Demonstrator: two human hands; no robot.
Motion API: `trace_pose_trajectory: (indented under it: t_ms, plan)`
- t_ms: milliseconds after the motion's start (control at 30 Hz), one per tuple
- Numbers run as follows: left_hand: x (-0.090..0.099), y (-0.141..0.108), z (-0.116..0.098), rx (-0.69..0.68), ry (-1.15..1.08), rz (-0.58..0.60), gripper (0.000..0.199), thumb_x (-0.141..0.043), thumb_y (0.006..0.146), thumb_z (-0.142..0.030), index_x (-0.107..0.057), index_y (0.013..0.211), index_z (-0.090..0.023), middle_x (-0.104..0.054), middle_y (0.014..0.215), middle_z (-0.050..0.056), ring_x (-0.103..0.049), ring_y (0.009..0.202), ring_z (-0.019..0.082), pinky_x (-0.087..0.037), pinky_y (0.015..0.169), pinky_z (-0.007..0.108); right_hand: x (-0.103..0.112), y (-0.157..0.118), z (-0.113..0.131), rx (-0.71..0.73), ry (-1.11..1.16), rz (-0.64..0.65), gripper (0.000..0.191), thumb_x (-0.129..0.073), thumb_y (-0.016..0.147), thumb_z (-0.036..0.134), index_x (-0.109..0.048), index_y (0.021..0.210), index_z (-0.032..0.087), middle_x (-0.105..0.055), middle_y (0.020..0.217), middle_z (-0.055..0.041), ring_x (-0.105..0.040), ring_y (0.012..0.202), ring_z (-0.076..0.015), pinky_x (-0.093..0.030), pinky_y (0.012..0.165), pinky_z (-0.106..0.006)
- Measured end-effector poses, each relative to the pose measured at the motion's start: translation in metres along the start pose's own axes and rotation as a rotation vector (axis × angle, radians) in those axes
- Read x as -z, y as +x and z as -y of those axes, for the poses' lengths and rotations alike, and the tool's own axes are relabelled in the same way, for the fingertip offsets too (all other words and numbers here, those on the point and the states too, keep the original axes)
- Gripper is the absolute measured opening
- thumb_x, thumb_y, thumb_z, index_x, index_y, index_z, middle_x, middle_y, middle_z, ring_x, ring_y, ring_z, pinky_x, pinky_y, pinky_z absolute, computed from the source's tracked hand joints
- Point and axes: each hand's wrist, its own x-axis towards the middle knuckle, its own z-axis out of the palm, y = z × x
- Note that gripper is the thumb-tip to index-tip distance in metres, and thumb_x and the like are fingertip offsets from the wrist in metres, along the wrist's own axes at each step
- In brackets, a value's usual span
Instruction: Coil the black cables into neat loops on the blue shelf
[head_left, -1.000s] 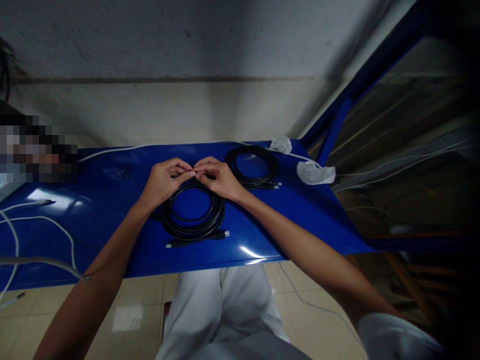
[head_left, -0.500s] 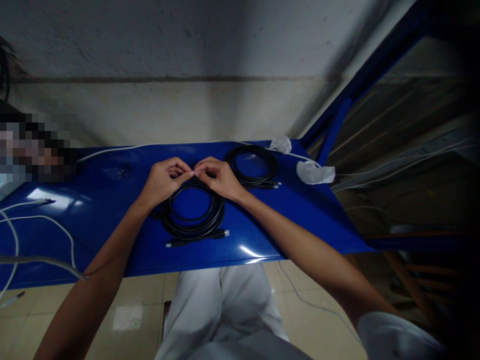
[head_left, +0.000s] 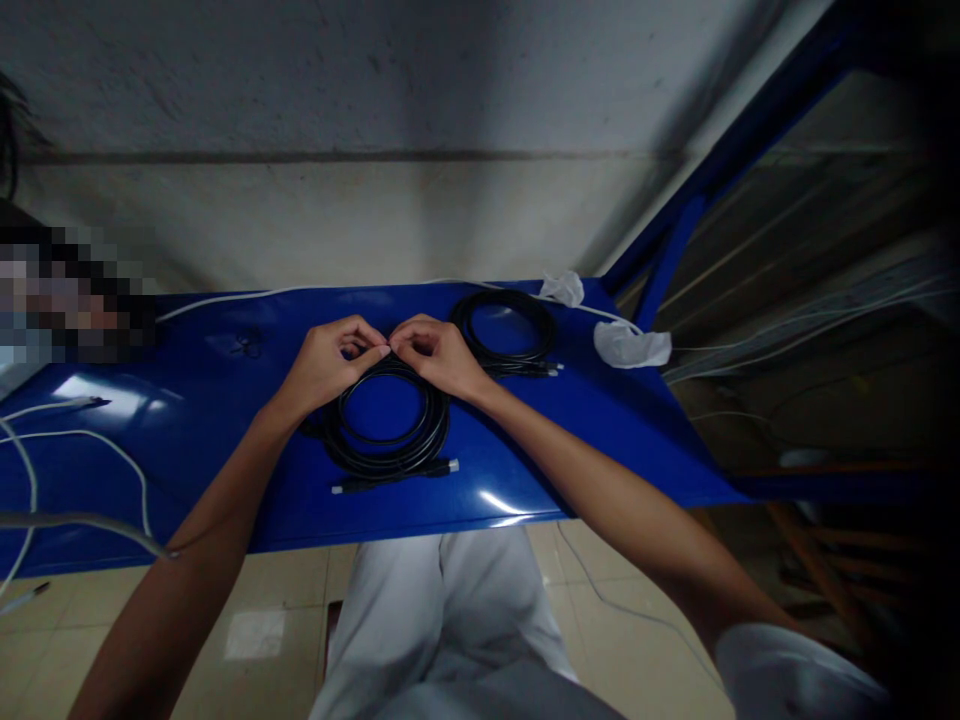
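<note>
A coiled black cable (head_left: 436,425) lies on the blue table (head_left: 517,450), its two light-tipped plugs at the near side. Over the coil's far edge, my left hand (head_left: 330,355) pinches thumb and forefinger together. My right hand (head_left: 444,355) mirrors it, its fingertips almost meeting those of the left. Whatever sits between the fingertips is too small to make out. Just beyond my right wrist rests a second black cable coil (head_left: 546,330), with its plugs pointing right. A little tangle of thin black strands (head_left: 246,346) lies to the left of my left hand.
Crumpled white wrappings (head_left: 631,345) lie at the table's right end. A white cable (head_left: 225,298) runs along the back edge by the wall. Several loose pale cables (head_left: 112,437) cross the left side. A blue metal frame (head_left: 667,260) rises at the right. A blurred-out patch covers the far left.
Almost nothing differs. Both hands keep their pinch at the coil's far edge, with only a slight shift of the fingertips.
</note>
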Motion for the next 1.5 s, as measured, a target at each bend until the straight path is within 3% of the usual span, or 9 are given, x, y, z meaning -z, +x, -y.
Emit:
trace_pose_trajectory:
  t_ms: [433, 700, 967, 1233, 1367, 1500]
  plan:
    - [0.003, 0.0, -0.001, -0.024, 0.14, 0.032, 0.026, -0.078, 0.092, -0.044, -0.077, 0.099, -0.019, -0.08, 0.094, 0.007, -0.072, 0.085, 0.021, -0.053, 0.075, 0.032, -0.001, 0.0, 0.002, -0.011, -0.024, 0.002, 0.011, -0.063, 0.092, 0.017, -0.074, 0.09, 0.017, -0.071, 0.104, -0.0069, -0.069, 0.081, -0.0144, -0.059, 0.076, -0.028]
    - [0.004, 0.001, 0.007, -0.052, 0.219, 0.16, 0.026, -0.08, 0.087, -0.039, -0.074, 0.106, -0.021, -0.08, 0.104, 0.006, -0.072, 0.094, 0.023, -0.053, 0.081, 0.034, 0.001, -0.002, 0.006, 0.018, -0.11, 0.061, 0.009, -0.064, 0.091, 0.015, -0.073, 0.09, 0.017, -0.071, 0.099, -0.0048, -0.068, 0.082, -0.0153, -0.057, 0.081, -0.03]
    - [0.006, 0.001, 0.007, -0.027, 0.185, 0.197, 0.026, -0.08, 0.087, -0.041, -0.073, 0.104, -0.022, -0.079, 0.104, 0.006, -0.073, 0.097, 0.024, -0.055, 0.085, 0.035, 0.003, -0.001, 0.009, 0.023, -0.178, 0.088, 0.008, -0.066, 0.093, 0.02, -0.073, 0.09, 0.018, -0.073, 0.096, -0.0046, -0.068, 0.085, -0.0171, -0.054, 0.083, -0.031]
    - [0.014, 0.002, 0.01, 0.009, 0.153, 0.281, 0.043, -0.086, 0.084, -0.052, -0.075, 0.115, -0.024, -0.08, 0.11, 0.006, -0.073, 0.1, 0.025, -0.056, 0.09, 0.037, 0.003, 0.001, 0.01, 0.06, -0.222, 0.057, 0.012, -0.067, 0.099, 0.029, -0.072, 0.096, 0.019, -0.075, 0.1, -0.0061, -0.07, 0.092, -0.0196, -0.055, 0.087, -0.034]
    - [0.014, 0.003, 0.012, 0.012, 0.165, 0.237, 0.043, -0.083, 0.087, -0.053, -0.075, 0.118, -0.024, -0.08, 0.119, 0.007, -0.072, 0.106, 0.027, -0.056, 0.095, 0.039, 0.013, 0.009, 0.019, 0.148, -0.253, 0.034, 0.016, -0.065, 0.103, 0.034, -0.072, 0.102, 0.02, -0.075, 0.106, -0.0072, -0.07, 0.097, -0.0205, -0.056, 0.091, -0.036]
    - [0.017, 0.005, 0.019, 0.016, 0.18, 0.182, 0.043, -0.083, 0.087, -0.053, -0.076, 0.12, -0.025, -0.08, 0.121, 0.009, -0.073, 0.109, 0.029, -0.056, 0.094, 0.041, 0.044, 0.015, 0.03, 0.166, -0.339, -0.015, 0.02, -0.065, 0.104, 0.039, -0.072, 0.109, 0.02, -0.076, 0.113, -0.0082, -0.07, 0.104, -0.0223, -0.056, 0.097, -0.039]
